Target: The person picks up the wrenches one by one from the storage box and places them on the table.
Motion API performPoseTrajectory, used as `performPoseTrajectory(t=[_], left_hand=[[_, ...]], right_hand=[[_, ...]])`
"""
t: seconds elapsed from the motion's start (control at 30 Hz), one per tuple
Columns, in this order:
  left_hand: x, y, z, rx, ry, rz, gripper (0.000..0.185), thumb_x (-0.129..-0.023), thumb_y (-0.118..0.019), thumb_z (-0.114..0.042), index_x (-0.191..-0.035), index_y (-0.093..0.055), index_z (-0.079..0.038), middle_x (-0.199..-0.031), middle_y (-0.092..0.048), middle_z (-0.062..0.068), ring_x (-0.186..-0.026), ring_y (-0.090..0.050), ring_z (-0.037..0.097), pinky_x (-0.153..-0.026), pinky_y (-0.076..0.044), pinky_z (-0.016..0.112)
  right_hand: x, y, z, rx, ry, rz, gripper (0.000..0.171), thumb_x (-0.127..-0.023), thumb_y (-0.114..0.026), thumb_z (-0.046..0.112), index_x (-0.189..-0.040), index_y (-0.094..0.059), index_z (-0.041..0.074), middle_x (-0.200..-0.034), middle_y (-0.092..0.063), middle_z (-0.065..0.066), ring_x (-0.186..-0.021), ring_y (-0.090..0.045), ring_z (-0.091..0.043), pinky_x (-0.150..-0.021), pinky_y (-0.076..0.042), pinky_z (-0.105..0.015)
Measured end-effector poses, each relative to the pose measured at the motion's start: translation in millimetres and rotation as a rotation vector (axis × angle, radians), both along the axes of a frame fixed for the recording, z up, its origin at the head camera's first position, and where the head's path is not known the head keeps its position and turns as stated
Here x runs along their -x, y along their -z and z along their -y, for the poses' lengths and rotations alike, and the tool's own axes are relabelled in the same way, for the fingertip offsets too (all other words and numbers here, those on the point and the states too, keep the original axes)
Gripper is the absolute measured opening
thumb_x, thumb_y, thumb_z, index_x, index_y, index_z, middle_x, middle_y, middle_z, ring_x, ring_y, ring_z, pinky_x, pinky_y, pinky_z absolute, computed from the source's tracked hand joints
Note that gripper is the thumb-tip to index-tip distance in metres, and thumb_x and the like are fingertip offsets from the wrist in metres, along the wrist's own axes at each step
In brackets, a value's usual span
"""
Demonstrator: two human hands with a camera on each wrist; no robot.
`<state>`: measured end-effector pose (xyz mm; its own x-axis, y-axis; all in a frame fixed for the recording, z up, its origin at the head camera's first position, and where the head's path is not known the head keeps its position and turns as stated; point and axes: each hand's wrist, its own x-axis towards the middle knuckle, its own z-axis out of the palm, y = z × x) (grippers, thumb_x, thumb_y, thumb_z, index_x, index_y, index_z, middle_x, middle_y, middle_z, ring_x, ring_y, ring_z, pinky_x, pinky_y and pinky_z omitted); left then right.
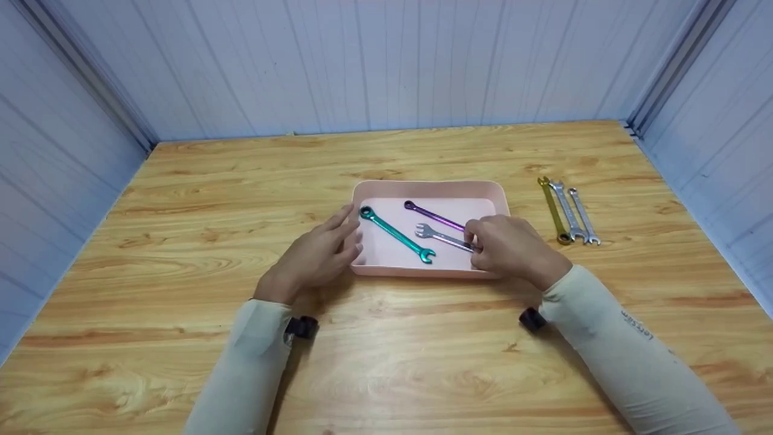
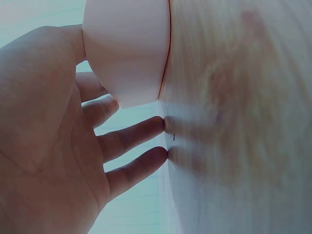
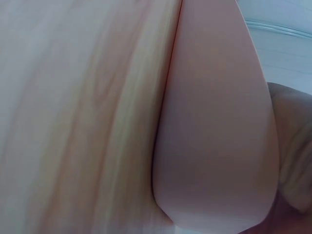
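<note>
Here the right hand [image 1: 513, 248] pinches the silver wrench [image 1: 436, 235] in the pink tray [image 1: 429, 188]; the left hand [image 1: 317, 254], grip wide, rests against the tray's left rim mid-worktop.

Tray and wrenches laid out on the table

A tray [image 1: 430, 188] is set at the frame's centre on the table [image 1: 181, 338], with three wrenches [image 1: 398, 234] laid inside it; three more wrenches [image 1: 569, 211] are laid side by side at right, well apart from the tray; the left hand [image 1: 317, 254] is placed at its left edge, the right hand [image 1: 510, 249] at its lower right corner
</note>
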<state>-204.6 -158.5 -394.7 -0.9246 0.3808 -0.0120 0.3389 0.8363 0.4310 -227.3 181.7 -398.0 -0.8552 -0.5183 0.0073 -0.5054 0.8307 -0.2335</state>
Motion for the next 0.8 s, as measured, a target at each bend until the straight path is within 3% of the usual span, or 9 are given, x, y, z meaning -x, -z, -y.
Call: performPoseTrajectory(t=[0.3,0.53,0.8], left_hand=[[1.3,-2.8,-0.5,0.014,-0.013,0.010,0.058,-0.106,-0.043,-0.041,-0.159,-0.031,-0.019,-0.167,-0.014,-0.003,-0.146,-0.032,0.027,-0.115,-0.032,0.047],[-0.2,-2.4,-0.7,0.009,-0.007,0.003,0.056,-0.106,-0.043,-0.039,-0.157,-0.036,-0.016,-0.167,-0.016,-0.001,-0.146,-0.032,0.027,-0.115,-0.032,0.048],[0.0,-0.8,-1.8,0.012,-0.029,0.012,0.059,-0.106,-0.043,-0.042,-0.159,-0.031,-0.020,-0.167,-0.016,0.000,-0.148,-0.029,0.026,-0.115,-0.030,0.048]], right_hand=[[0.3,0.2,2.0,-0.013,-0.011,-0.006,0.016,-0.085,-0.068,0.012,-0.100,-0.072,0.009,-0.086,-0.061,0.000,-0.072,-0.053,-0.018,-0.063,-0.044,-0.033],[-0.5,-0.1,2.0,-0.009,-0.021,-0.031,0.012,-0.079,-0.065,0.006,-0.091,-0.069,0.007,-0.078,-0.061,-0.001,-0.067,-0.053,-0.019,-0.059,-0.044,-0.035],[1.6,-0.8,2.5,-0.024,0.014,0.004,0.016,-0.076,-0.067,0.008,-0.093,-0.067,0.008,-0.077,-0.060,-0.001,-0.068,-0.053,-0.020,-0.060,-0.043,-0.036]])
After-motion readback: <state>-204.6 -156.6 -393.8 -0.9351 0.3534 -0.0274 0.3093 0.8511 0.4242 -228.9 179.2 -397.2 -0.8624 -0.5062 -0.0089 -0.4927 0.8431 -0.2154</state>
